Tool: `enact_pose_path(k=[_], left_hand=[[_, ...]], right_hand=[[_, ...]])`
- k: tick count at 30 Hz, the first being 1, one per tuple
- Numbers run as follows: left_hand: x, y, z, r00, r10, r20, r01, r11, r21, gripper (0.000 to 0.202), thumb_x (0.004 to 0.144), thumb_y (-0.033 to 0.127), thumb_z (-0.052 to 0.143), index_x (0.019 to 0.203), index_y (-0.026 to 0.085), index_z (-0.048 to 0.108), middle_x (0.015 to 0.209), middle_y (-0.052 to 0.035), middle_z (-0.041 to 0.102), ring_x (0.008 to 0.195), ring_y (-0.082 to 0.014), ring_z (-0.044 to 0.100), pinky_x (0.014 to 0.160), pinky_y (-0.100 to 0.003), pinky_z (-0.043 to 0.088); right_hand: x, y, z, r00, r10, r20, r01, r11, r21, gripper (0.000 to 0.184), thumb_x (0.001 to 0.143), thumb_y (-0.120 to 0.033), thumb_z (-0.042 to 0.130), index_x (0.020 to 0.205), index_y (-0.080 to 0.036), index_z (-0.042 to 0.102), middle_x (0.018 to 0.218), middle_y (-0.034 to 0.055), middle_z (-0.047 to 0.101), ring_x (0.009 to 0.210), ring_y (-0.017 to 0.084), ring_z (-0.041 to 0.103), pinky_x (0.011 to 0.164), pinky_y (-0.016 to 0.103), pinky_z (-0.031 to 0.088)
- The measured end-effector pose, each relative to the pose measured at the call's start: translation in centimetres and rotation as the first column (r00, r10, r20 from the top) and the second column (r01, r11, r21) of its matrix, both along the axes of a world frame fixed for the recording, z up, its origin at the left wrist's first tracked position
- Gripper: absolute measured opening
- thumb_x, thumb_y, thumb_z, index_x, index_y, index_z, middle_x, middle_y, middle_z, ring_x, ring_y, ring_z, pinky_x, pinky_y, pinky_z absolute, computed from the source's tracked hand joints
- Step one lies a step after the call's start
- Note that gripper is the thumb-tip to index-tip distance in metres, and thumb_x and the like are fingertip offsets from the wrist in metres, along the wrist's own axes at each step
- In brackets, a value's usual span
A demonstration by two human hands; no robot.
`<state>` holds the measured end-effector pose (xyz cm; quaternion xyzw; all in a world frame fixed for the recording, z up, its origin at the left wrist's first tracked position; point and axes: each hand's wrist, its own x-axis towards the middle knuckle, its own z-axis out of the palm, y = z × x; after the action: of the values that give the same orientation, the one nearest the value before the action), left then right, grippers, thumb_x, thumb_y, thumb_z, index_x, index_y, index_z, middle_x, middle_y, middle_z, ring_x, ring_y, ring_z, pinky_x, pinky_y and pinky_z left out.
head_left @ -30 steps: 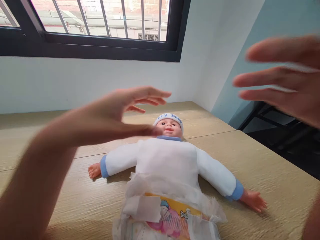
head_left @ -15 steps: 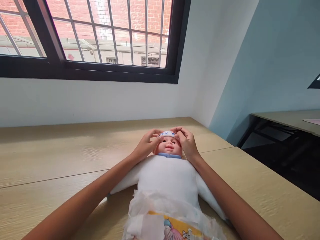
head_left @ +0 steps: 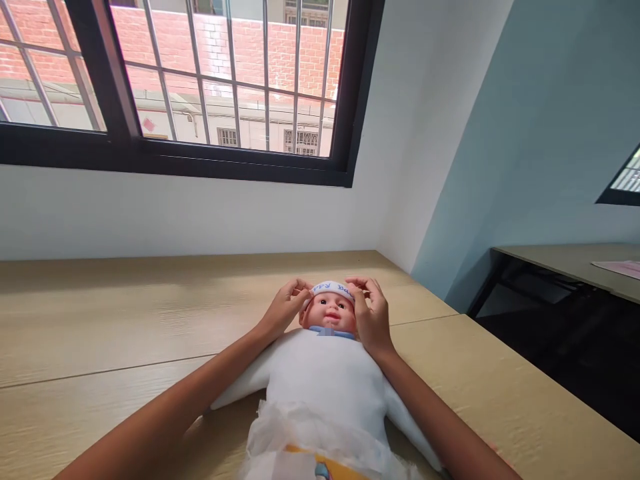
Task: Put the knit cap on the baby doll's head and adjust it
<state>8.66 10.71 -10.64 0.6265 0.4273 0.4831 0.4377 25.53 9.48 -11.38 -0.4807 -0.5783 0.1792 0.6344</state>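
Note:
A baby doll (head_left: 325, 377) with a white cloth body lies on its back, its head away from me. Round its forehead runs a white headband (head_left: 330, 287) with blue lettering. My left hand (head_left: 286, 305) has its bent fingers at the band's left edge, by the doll's temple. On the opposite side, my right hand (head_left: 374, 315) grips the band's right edge with thumb and curled fingers. A blue collar (head_left: 345, 334) circles the doll's neck. About its waist sits a white diaper (head_left: 285, 430) with a yellow printed panel, cut off by the bottom edge of the view.
The doll rests on a light wooden table (head_left: 125, 307) with a seam across it. Behind stands a white wall below a barred, dark-framed window (head_left: 240, 167). To the right, past the table's edge, is another table (head_left: 560, 263) bearing a pink sheet (head_left: 620, 268).
The view has tilted up slightly, so everything sits lower. Both hands remain at the doll's head, and more of the headband's lettering shows now.

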Motion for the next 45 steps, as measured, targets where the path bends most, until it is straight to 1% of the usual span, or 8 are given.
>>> enact_pose_path(k=[4, 7, 10, 15, 25, 36, 41, 45], left_hand=[[-0.1, 0.3, -0.3, 1.000, 0.002, -0.003, -0.002, 1.000, 0.009, 0.014, 0.075, 0.030, 0.050, 0.074, 0.017, 0.054, 0.080, -0.0006, 0.055, 0.074, -0.0151, 0.052, 0.062, -0.024, 0.042], [-0.2, 0.7, -0.8, 1.000, 0.001, -0.011, -0.001, 1.000, 0.030, 0.020, 0.080, 0.036, 0.048, 0.072, 0.018, 0.051, 0.076, 0.0004, 0.053, 0.074, -0.0150, 0.052, 0.064, -0.025, 0.042], [-0.4, 1.2, -1.3, 1.000, -0.002, -0.017, 0.003, 0.998, 0.061, 0.030, 0.084, 0.043, 0.046, 0.067, 0.018, 0.047, 0.068, 0.0024, 0.047, 0.069, -0.0137, 0.049, 0.064, -0.025, 0.041], [-0.6, 1.5, -1.9, 0.999, 0.000, -0.034, 0.002, 0.997, 0.081, 0.031, 0.084, 0.046, 0.045, 0.072, 0.018, 0.050, 0.075, 0.0008, 0.051, 0.074, -0.0148, 0.050, 0.064, -0.025, 0.042], [-0.5, 1.4, -1.8, 1.000, 0.001, -0.029, 0.001, 0.997, 0.082, 0.033, 0.088, 0.045, 0.038, 0.075, 0.017, 0.051, 0.076, -0.0014, 0.052, 0.075, -0.0164, 0.052, 0.062, -0.026, 0.043], [-1.7, -3.4, 7.0, 0.992, 0.100, 0.073, -0.119, 0.935, 0.334, 0.029, 0.089, 0.036, 0.045, 0.065, 0.019, 0.044, 0.060, 0.0032, 0.048, 0.063, -0.0124, 0.048, 0.067, -0.026, 0.041], [-1.1, -8.5, 9.5, 0.998, -0.041, -0.045, 0.056, 0.900, 0.431, 0.013, 0.090, 0.031, 0.047, 0.082, 0.021, 0.051, 0.052, 0.0065, 0.050, 0.050, -0.0096, 0.047, 0.055, -0.021, 0.040], [-0.8, -11.7, 10.3, 0.874, -0.262, -0.410, 0.447, 0.765, 0.463, 0.031, 0.091, 0.024, 0.046, 0.120, 0.034, 0.050, 0.070, 0.0046, 0.059, 0.064, -0.0103, 0.056, 0.067, -0.022, 0.046]], right_hand=[[0.2, -1.0, 1.4, 0.993, -0.094, 0.075, 0.087, 0.993, 0.082, 0.019, 0.084, -0.036, 0.048, 0.082, -0.019, 0.057, 0.085, 0.0023, 0.055, 0.079, 0.016, 0.050, 0.074, 0.030, 0.040], [-0.2, -3.3, 4.4, 0.955, 0.085, 0.284, -0.097, 0.995, 0.028, 0.023, 0.086, -0.040, 0.049, 0.077, -0.020, 0.056, 0.070, -0.0014, 0.050, 0.064, 0.013, 0.045, 0.063, 0.027, 0.038], [-1.3, -6.7, 7.4, 0.739, 0.459, 0.492, -0.370, 0.888, -0.273, 0.035, 0.087, -0.047, 0.045, 0.071, -0.020, 0.059, 0.068, -0.0010, 0.052, 0.063, 0.012, 0.045, 0.058, 0.024, 0.035], [-2.9, -10.4, 8.2, 0.473, 0.705, 0.529, -0.407, 0.707, -0.578, 0.030, 0.075, -0.052, 0.061, 0.076, -0.022, 0.067, 0.074, -0.0011, 0.060, 0.070, 0.013, 0.052, 0.057, 0.022, 0.034], [-2.6, -9.4, 7.9, 0.518, 0.797, 0.310, -0.453, 0.563, -0.691, 0.012, 0.073, -0.028, 0.061, 0.077, -0.021, 0.069, 0.062, -0.0016, 0.057, 0.059, 0.010, 0.048, 0.049, 0.020, 0.032], [0.8, -8.4, 11.3, 0.768, 0.625, 0.136, -0.547, 0.752, -0.369, 0.016, 0.075, -0.038, 0.067, 0.074, -0.023, 0.071, 0.078, 0.0007, 0.068, 0.079, 0.015, 0.060, 0.071, 0.025, 0.047], [2.4, -8.5, 12.3, 0.850, 0.521, 0.079, -0.486, 0.832, -0.266, 0.021, 0.073, -0.037, 0.069, 0.084, -0.020, 0.072, 0.087, 0.0054, 0.070, 0.090, 0.020, 0.063, 0.076, 0.029, 0.050], [2.9, -8.7, 12.7, 0.890, 0.448, 0.085, -0.423, 0.881, -0.214, 0.023, 0.071, -0.041, 0.070, 0.080, -0.020, 0.072, 0.089, 0.0060, 0.070, 0.089, 0.021, 0.063, 0.077, 0.031, 0.051]])
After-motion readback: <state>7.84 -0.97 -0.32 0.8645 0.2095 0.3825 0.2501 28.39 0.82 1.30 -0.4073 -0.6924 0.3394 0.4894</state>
